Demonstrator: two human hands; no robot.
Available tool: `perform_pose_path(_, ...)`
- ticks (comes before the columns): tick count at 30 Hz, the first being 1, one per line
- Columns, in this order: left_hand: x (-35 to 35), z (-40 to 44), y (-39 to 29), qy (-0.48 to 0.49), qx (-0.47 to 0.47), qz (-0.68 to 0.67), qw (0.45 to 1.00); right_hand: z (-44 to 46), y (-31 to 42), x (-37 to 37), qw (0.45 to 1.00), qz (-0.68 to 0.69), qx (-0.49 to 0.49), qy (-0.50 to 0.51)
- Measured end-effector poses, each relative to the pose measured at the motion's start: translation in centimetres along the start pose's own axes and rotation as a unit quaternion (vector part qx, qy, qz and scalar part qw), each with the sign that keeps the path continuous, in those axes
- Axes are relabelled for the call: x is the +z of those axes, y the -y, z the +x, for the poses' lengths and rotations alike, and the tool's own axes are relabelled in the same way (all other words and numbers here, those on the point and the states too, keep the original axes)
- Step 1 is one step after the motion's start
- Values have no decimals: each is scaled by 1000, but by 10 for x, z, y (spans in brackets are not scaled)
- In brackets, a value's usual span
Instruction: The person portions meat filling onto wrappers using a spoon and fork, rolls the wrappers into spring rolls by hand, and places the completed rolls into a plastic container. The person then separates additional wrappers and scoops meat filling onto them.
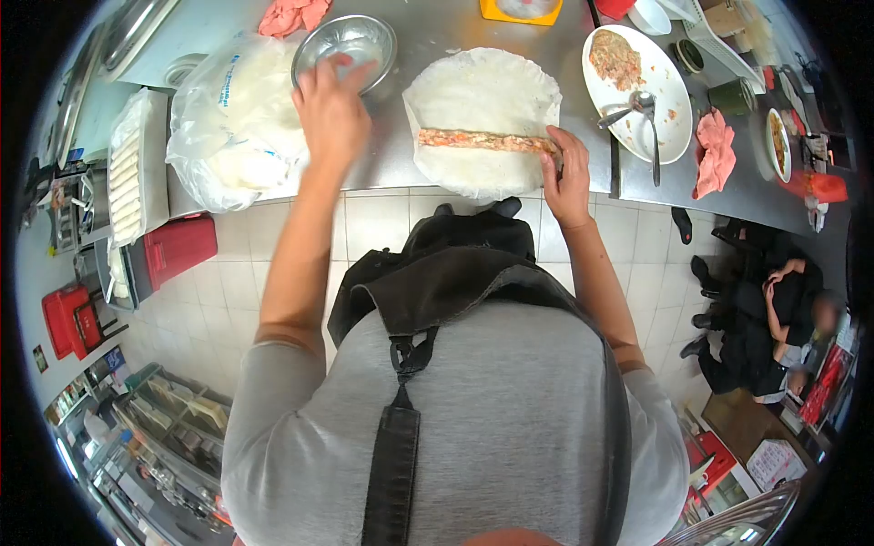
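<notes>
A round, pale wrapper sheet [487, 86] lies on the steel counter in front of me. Across it runs a long strip of minced filling [482, 139], orange and flecked with green. My right hand [571, 173] touches the strip's right end, thumb and fingertips apart on either side of it. Up at the left, my left hand [333, 116] reaches over a metal bowl [386, 55] of what looks like clear liquid. Its fingers are spread and slightly blurred, the tips over or inside the bowl; whether they touch the liquid I cannot tell.
A plastic bag of pale sheets [228, 136] sits left of the bowl, beside a tray of white rolls [126, 182]. At the right, an oval plate [669, 127] holds more filling and spoons [645, 105]. Pink cloths [716, 150] lie about. Seated people [765, 309] are at far right.
</notes>
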State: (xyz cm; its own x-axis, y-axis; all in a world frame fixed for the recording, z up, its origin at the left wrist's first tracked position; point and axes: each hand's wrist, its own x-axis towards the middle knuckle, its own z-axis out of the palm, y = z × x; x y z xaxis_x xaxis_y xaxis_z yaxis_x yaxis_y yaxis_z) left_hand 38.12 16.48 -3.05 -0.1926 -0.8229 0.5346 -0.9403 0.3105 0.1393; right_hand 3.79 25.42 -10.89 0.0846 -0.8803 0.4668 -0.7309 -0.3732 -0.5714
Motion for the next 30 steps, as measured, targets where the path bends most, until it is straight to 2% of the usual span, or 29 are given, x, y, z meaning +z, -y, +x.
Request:
perform_pose_path(1,9,11,15,-2,0,1,1000,-1,0,0,1000,0,-1,-1)
perform_pose_path(3,27,34,46,67,34,129,989,-1,0,0,1000,-4,7,4)
perform_pose_path(4,38,42,56,65,35,129,989,0,0,0,1000,-4,6,2)
perform_pose_path(6,53,50,64,176,52,203,962,0,1,-1,1000,0,-1,6)
perform_pose_path(7,53,51,65,174,53,204,962,0,1,-1,1000,0,-2,4)
perform_pose_path(9,51,55,64,281,48,197,938,1,2,-2,1000,-11,-13,5)
perform_pose_path(10,47,61,66,280,49,198,938,2,1,-3,1000,-11,-13,4)
perform_pose_path(16,10,89,91,319,-47,59,945,1,0,-1,1000,5,-14,5)
perform_pose_path(18,7,105,123,397,-18,-133,908,1,0,-1,1000,11,-21,-7)
perform_pose_path(19,-7,111,113,397,-16,-132,908,1,0,-1,1000,11,-21,-8)
perform_pose_path(21,-40,120,86,389,-65,-252,884,1,0,0,999,13,-26,-15)
perform_pose_path(22,-51,124,70,390,-61,-253,883,0,1,0,1000,11,-23,-17)
perform_pose_path(24,-60,130,34,369,68,-372,849,-2,2,-1,1000,22,-9,-15)
perform_pose_path(26,-36,119,-4,288,211,-376,855,-3,1,0,1000,15,-3,-17)
perform_pose_path(28,-12,100,-57,297,195,-348,867,-2,2,0,1000,17,-1,-22)
perform_pose_path(30,30,84,-90,328,225,-278,874,-1,1,0,999,13,-1,-29)
